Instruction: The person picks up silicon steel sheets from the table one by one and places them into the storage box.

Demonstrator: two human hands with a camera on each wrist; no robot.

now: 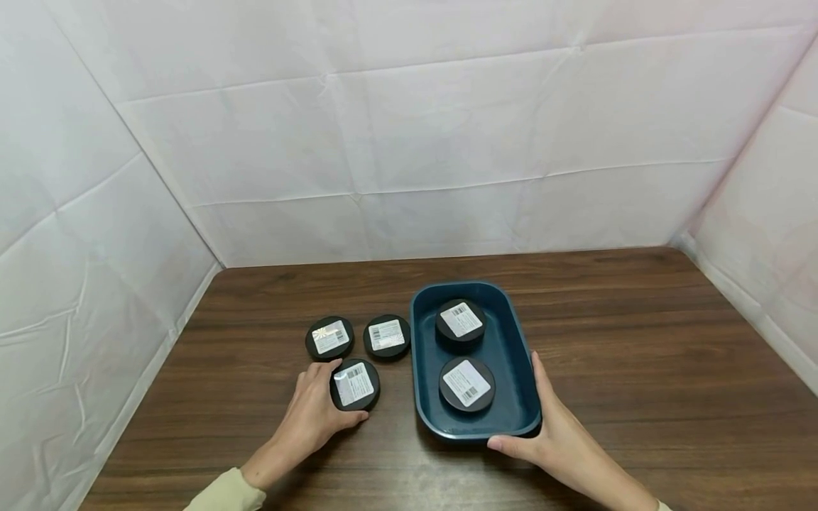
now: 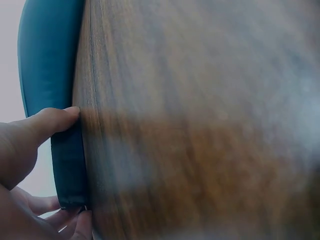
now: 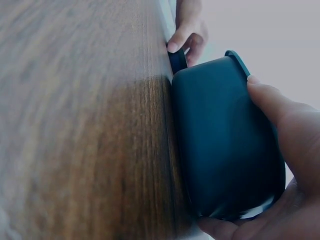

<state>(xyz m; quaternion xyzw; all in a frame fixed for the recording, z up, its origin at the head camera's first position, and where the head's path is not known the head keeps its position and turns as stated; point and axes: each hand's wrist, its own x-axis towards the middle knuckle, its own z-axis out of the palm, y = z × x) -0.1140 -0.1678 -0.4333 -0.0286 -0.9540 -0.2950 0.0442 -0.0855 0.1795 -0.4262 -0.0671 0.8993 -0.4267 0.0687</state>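
On the table, my left hand grips a flat round black disc with a white barcode label on top. Its thumb lies at the disc's near edge and its fingers at the far left side. Just beyond are two similar discs, a left one and a right one. My right hand holds the dark blue tray by its near right corner, thumb on the near side and fingers along the right. Inside the tray sit a far black disc, which looks taller, and a near one.
The brown wood-grain table extends to both sides of the tray. White sheeting forms a back wall, a left wall and a right wall around it.
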